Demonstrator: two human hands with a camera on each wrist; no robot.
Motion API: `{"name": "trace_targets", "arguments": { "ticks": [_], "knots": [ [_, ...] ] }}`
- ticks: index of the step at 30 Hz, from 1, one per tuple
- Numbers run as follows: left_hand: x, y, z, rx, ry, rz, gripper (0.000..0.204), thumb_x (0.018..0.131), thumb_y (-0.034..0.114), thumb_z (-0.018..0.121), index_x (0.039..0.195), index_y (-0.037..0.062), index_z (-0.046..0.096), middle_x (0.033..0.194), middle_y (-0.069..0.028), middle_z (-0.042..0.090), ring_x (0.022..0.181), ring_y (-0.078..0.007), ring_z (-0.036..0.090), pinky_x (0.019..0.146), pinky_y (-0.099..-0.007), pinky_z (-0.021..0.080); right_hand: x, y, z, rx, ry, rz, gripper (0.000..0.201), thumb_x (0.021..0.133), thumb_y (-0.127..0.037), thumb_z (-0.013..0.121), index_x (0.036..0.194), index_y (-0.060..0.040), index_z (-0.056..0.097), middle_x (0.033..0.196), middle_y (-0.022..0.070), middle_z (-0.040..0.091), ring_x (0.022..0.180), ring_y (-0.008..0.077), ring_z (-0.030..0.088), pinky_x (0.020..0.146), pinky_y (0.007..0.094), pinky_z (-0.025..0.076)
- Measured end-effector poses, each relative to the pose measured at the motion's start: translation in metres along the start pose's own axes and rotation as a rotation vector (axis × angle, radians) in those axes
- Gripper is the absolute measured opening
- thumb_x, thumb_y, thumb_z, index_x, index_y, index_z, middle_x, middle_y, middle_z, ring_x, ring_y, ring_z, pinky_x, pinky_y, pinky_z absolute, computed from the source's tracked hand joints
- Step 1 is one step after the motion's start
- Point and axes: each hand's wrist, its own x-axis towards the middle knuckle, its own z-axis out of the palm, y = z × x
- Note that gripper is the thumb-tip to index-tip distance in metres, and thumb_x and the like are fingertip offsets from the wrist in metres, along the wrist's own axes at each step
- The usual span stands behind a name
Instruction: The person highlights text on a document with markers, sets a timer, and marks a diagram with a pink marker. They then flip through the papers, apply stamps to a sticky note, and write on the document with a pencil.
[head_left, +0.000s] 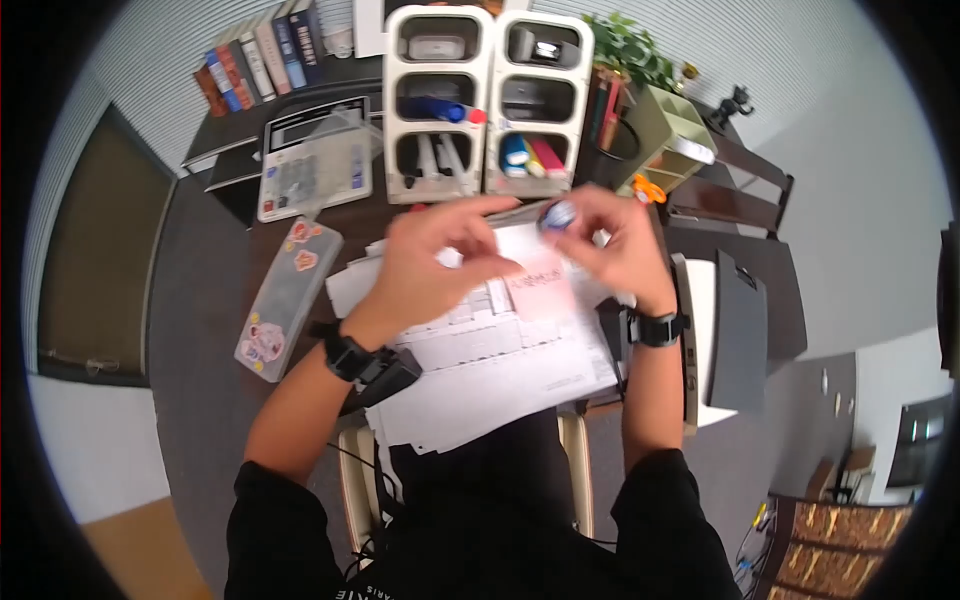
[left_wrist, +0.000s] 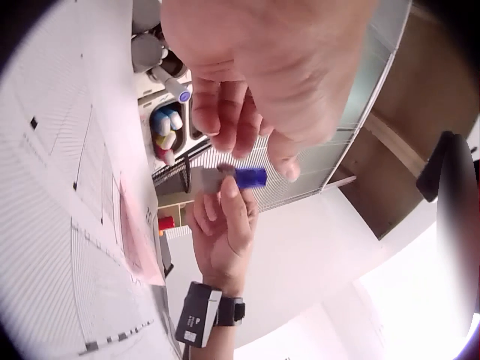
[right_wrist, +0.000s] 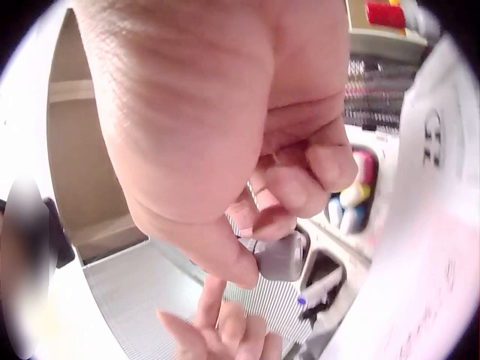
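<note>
From my remote post, I watch 2 bare hands meet above a desk [head_left: 222, 318] covered in part by papers. The right hand [head_left: 622, 245] pinches a small blue-and-grey object [left_wrist: 250, 178] between its thumb and fingers, the other fingers curled in behind. The left hand [head_left: 435, 262] faces it with thumb and index finger spread wide apart, the remaining fingers loosely bent, and it has hold of nothing.

The object is raised over the far edge of the papers [head_left: 478, 400], just beyond a pink note [head_left: 541, 290] bearing handwriting. I see motion blur on it in the head view and cannot tell what it is.

Toward the desk's far edge, 2 white organizers stand side by side, each with 3 compartments in view. In the left organizer [head_left: 394, 140], a blue item and a red tip show in the middle compartment, with pens [head_left: 428, 158] in the nearest. The right organizer [head_left: 491, 130] holds highlighters [head_left: 545, 156] in its nearest compartment.

By the left edge of the desk, a clear case with stickers [head_left: 289, 298] lies aslant, just beside the papers. Orange-handled scissors [head_left: 648, 188] show at a green holder [head_left: 668, 135] near the far right corner.
</note>
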Motion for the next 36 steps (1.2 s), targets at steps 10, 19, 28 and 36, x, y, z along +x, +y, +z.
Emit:
{"name": "trace_targets", "arguments": {
  "ticks": [10,19,28,36],
  "knots": [
    [0.008,-0.011,-0.018,-0.123,0.410,0.070,0.015,0.095,0.004,0.069,0.107,-0.0042,0.071,0.074,-0.0012,0.065,0.061,-0.0042,0.056,0.053,-0.0192,0.041,-0.031,0.048,-0.112,-0.268,0.387,0.343,0.020,0.085,-0.015,0.080,0.082,0.0000,0.067,0.066,0.0007,0.063,0.054,0.0065,0.052,0.049,0.0242,0.040],
    [0.011,-0.017,-0.030,-0.089,0.475,0.119,0.014,0.096,0.004,0.067,0.108,-0.0043,0.071,0.076,-0.0036,0.066,0.060,-0.0060,0.055,0.054,-0.0202,0.043,-0.041,0.085,-0.100,-0.304,0.307,0.438,0.025,0.082,-0.015,0.081,0.086,0.0034,0.065,0.064,0.0062,0.063,0.051,0.0117,0.056,0.048,0.0287,0.043],
    [0.015,0.014,-0.061,0.618,0.115,0.185,0.012,0.085,0.005,0.075,0.096,-0.0002,0.073,0.078,-0.0080,0.064,0.061,-0.0180,0.059,0.057,-0.0290,0.045,-0.043,0.080,-0.100,-0.269,0.258,0.493,0.030,0.081,-0.016,0.084,0.097,0.0015,0.067,0.068,0.0025,0.064,0.053,0.0079,0.054,0.048,0.0257,0.040],
    [0.005,0.015,-0.067,0.916,-0.209,0.014,0.033,0.076,0.020,0.083,0.099,-0.0010,0.072,0.088,-0.0136,0.065,0.075,-0.0330,0.064,0.068,-0.0401,0.050,-0.043,0.092,-0.103,-0.200,0.260,0.491,0.031,0.082,-0.013,0.083,0.101,0.0039,0.064,0.069,0.0034,0.065,0.051,0.0080,0.055,0.047,0.0234,0.043]
  ]
}}
